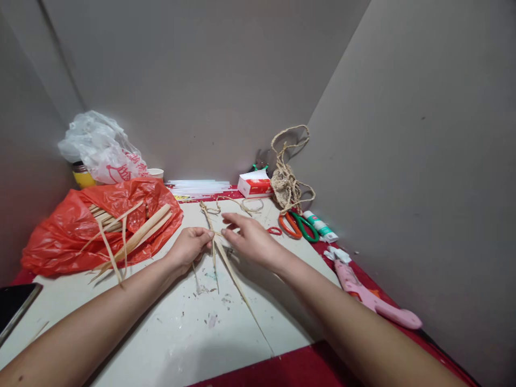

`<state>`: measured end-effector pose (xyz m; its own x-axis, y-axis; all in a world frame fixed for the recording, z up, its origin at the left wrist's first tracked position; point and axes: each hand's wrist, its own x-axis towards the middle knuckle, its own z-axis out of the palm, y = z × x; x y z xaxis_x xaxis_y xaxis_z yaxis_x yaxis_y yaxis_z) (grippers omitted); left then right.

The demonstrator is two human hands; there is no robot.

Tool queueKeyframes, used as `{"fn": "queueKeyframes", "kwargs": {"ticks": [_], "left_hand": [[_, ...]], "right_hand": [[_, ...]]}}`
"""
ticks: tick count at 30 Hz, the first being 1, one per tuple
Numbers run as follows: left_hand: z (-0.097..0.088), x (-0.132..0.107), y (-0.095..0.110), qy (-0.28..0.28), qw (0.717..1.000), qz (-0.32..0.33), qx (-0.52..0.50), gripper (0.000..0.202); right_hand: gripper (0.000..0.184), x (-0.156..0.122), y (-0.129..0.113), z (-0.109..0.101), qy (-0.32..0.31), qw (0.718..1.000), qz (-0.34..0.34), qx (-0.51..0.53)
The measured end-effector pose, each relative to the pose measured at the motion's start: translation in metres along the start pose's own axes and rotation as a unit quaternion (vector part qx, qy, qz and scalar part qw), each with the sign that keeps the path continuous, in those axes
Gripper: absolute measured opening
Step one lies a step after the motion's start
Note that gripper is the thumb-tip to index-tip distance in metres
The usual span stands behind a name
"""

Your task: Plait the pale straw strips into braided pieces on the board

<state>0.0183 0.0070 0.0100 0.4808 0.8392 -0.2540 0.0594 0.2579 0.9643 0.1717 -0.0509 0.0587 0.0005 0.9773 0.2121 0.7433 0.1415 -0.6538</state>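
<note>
My left hand pinches a thin braid of dry, straw-coloured plant fibre between thumb and forefinger. From the pinch, a long flat fibre strip trails towards me and to the right, and shorter strips hang beside it over the white board. Just right of the braid is my right hand, its thumb and fingers apart. A strand end runs close to its thumb; whether they touch is hard to see. The braid's far end curls into a thin cord on the board.
At left, a red plastic bag holds fibre strips, with a dark-screened device nearer me. Orange- and green-handled scissors, a coiled braided rope, a glue tube and a pink glue gun lie at right. Walls enclose the table.
</note>
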Motion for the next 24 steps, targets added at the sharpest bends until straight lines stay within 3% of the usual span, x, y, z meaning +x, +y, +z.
{"fn": "queueKeyframes", "kwargs": {"ticks": [4,6,11,15,19,24], "left_hand": [[-0.002,0.002,-0.003,-0.014,1.0,-0.004,-0.001,0.028],[-0.003,0.003,-0.004,-0.013,1.0,-0.004,0.007,0.029],[-0.002,0.003,-0.003,-0.01,1.0,-0.006,0.023,0.028],[-0.001,0.002,-0.002,-0.011,1.0,-0.007,0.01,0.028],[-0.001,0.001,0.001,-0.01,1.0,-0.017,-0.013,0.026],[-0.002,0.002,0.002,-0.026,0.998,-0.028,-0.043,0.026]], "right_hand": [[0.032,0.016,0.016,0.015,-0.153,0.983,0.038,0.095],[0.028,0.019,0.019,0.017,-0.189,0.976,0.039,0.1],[0.023,0.023,0.026,0.018,-0.149,0.987,0.019,0.061],[0.017,0.02,0.03,0.025,-0.11,0.979,0.071,0.155],[0.022,0.015,0.03,0.028,-0.143,0.932,0.158,0.294],[0.03,0.014,0.037,0.024,-0.194,0.858,0.22,0.422]]}}
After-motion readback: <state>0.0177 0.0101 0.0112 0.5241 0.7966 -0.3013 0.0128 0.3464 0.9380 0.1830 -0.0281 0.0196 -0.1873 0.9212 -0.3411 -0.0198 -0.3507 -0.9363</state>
